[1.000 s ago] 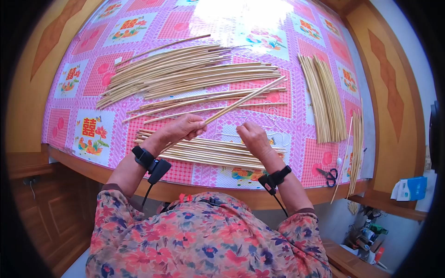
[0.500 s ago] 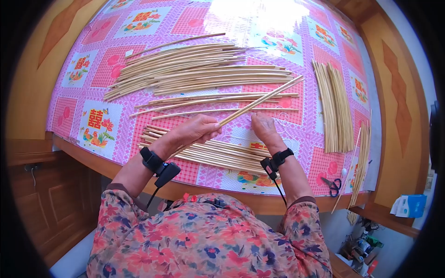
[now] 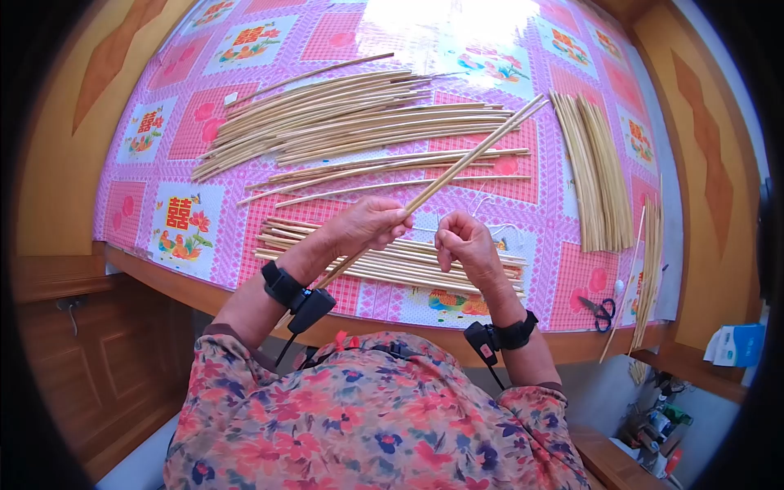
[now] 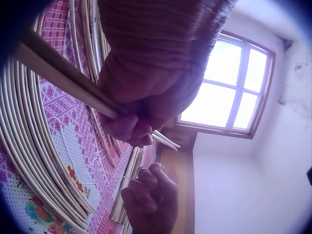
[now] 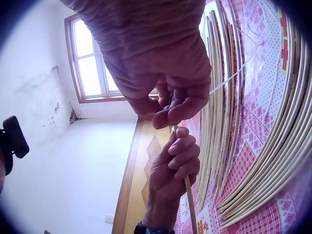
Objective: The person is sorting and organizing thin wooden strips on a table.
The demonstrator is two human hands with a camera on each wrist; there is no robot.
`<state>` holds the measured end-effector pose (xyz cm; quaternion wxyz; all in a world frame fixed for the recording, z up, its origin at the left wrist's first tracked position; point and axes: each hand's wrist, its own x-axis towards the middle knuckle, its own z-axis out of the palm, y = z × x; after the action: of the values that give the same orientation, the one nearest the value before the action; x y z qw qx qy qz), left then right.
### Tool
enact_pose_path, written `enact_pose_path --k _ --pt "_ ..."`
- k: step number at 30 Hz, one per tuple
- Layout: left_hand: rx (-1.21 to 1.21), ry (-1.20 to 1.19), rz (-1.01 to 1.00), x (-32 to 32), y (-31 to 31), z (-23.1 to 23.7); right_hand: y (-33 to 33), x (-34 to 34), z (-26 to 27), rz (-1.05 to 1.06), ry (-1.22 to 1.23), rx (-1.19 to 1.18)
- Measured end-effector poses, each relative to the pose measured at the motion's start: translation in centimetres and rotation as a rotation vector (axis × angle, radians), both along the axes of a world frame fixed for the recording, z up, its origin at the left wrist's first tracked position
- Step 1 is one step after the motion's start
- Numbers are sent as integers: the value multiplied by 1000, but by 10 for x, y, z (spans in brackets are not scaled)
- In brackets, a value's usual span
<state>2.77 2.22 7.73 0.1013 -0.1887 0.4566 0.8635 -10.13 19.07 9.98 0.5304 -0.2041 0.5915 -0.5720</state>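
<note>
My left hand grips a pair of thin, pale wooden sticks. They slant up to the right, their near ends passing back under the left wrist. Right of it, my right hand has its fingers curled, thumb against the index finger. A white string runs from these fingers toward the table in the right wrist view. Both hands are over a row of loose sticks near the table's front edge. In the right wrist view the right fingertips overlap the end of the held sticks by the left hand.
More sticks lie in a broad pile farther back on the patterned tablecloth. Two bundles are at the right, with scissors and a few long sticks near the front right corner.
My right hand reached toward the string on the table, then drew back toward the body with fingers curled. The sticks in my left hand now point more steeply away. The head view has shifted slightly.
</note>
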Motion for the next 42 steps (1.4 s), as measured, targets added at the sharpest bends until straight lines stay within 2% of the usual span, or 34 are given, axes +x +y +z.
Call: enact_pose_path --k 3,9,16,20,22,25,42 --pt "21 7 -15 0 6 3 4 10 -3 -3 23 -49" --pt "75 -15 35 4 18 14 4 28 1 -86 250 -27" --pt "81 -28 71 12 25 22 7 35 -1 -22 526 -46" --pt "96 2 83 15 26 27 8 36 17 4 435 23" --pt "89 -1 88 17 26 30 8 36 24 29 266 61" --pt "85 -6 103 18 26 32 11 35 21 59 347 -11" --pt "54 -16 97 27 27 38 17 34 35 187 284 -10"
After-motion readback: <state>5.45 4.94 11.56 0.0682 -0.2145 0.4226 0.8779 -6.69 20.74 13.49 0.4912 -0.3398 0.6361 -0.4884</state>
